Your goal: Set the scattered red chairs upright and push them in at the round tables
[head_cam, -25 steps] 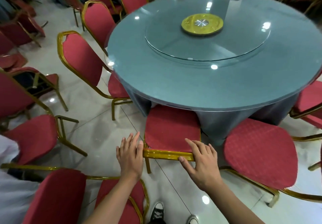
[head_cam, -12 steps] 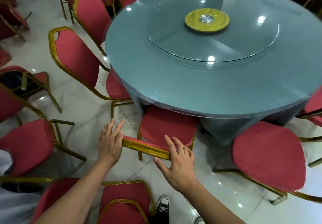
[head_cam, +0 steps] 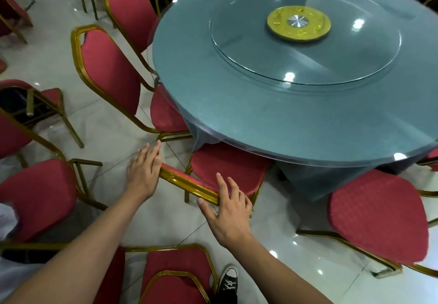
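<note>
No writing readable anywhere on the furniture; only a faint white mark on the black sneaker (head_cam: pixel 228 284), too small to make out. Head view: the chair (head_cam: pixel 227 168) stands upright with its seat tucked under the edge of the round worktop (head_cam: pixel 272 119), its gold top rail (head_cam: pixel 189 184) running on a slant from upper left to lower right, the seat pointing in toward the worktop's centre. Left hand (head_cam: pixel 144 173) lies flat, fingers straight, against the rail's left end; right hand (head_cam: pixel 230 211) lies spread over the rail's right end, fingers relaxed, not curled round it. Compared with half a second ago, the seat sits further under the worktop edge. Neighbouring chair (head_cam: pixel 111 74) stands upright to the left; another seat (head_cam: pixel 379 218) lies to the right.
</note>
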